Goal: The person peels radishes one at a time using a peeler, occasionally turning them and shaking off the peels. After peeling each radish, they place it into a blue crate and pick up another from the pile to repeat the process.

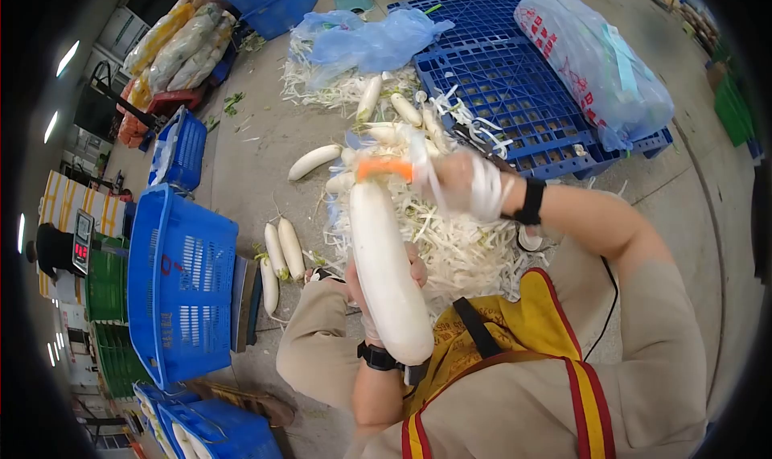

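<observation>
A big white daikon radish [389, 274] lies lengthwise over my left hand [361, 302], whose fingers curl round it from beneath, with some fingertips showing at its right side. At the radish's far end is an orange peeler [384, 168], gripped in my right hand [465, 184]. That hand is blurred by motion, and white peel strips [422, 165] hang beside it. Below the radish a pile of peelings [458, 250] covers the floor. Several more daikons [406, 110] lie past the peeler, some among peelings.
At left stand a large blue basket [183, 286], green crates [107, 282] and a scale display [82, 240]. A few daikons [290, 248] lie near my knee. Ahead is a blue pallet [498, 81] carrying a plastic-wrapped bundle [595, 65]. Blue plastic sheeting [366, 41] covers more peelings.
</observation>
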`<state>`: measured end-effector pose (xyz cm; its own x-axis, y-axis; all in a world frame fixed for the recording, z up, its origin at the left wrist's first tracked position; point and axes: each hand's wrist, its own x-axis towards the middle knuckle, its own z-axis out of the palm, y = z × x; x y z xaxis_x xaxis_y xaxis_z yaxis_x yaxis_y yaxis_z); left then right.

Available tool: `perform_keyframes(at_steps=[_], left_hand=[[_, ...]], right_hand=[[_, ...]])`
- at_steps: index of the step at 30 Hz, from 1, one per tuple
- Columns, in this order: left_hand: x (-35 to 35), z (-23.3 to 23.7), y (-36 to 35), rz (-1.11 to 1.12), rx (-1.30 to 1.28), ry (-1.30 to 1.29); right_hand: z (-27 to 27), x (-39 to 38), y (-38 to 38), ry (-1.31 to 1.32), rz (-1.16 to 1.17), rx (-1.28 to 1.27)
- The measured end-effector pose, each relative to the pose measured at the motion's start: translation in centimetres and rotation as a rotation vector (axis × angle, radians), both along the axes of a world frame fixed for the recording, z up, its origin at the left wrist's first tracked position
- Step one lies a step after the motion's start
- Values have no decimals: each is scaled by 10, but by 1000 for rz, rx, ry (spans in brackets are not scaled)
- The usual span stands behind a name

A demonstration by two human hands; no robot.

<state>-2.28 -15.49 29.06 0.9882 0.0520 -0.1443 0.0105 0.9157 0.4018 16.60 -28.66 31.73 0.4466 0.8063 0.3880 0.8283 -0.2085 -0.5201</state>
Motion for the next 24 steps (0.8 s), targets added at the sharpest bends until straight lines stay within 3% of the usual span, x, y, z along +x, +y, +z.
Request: perform_keyframes(at_steps=[1,2,5,6,8,11,13,15,17,21,24], left_hand=[[0,1,2,-15,-117,2],[1,1,3,-36,-231,7],[5,-26,11,-193,-404,-174],[7,-42,16,-201,-402,-176],[11,-55,23,-466,-481,-300],[0,-40,13,-387,-597,-163],[6,-48,16,-424,-575,-204],[9,-50,17,-469,-551,-240],[7,-31,8,-321,-566,-260],[5,-31,14,-406,-585,-243],[3,-36,10,-368,-429,-241]], right_hand=[[2,-13,-1,-25,99,-102],[-7,-25,3,-74,117,191],[-16,-7,17,82,-17,266],[-14,-7,13,81,-74,148],[-13,-16,11,130,-97,151],[-20,-12,11,169,-108,139],[-18,-8,10,61,-141,155],[-15,-21,11,135,-171,173],[-22,-27,11,117,-36,171],[-20,-23,11,171,-94,104],[-17,-20,15,235,-116,41]])
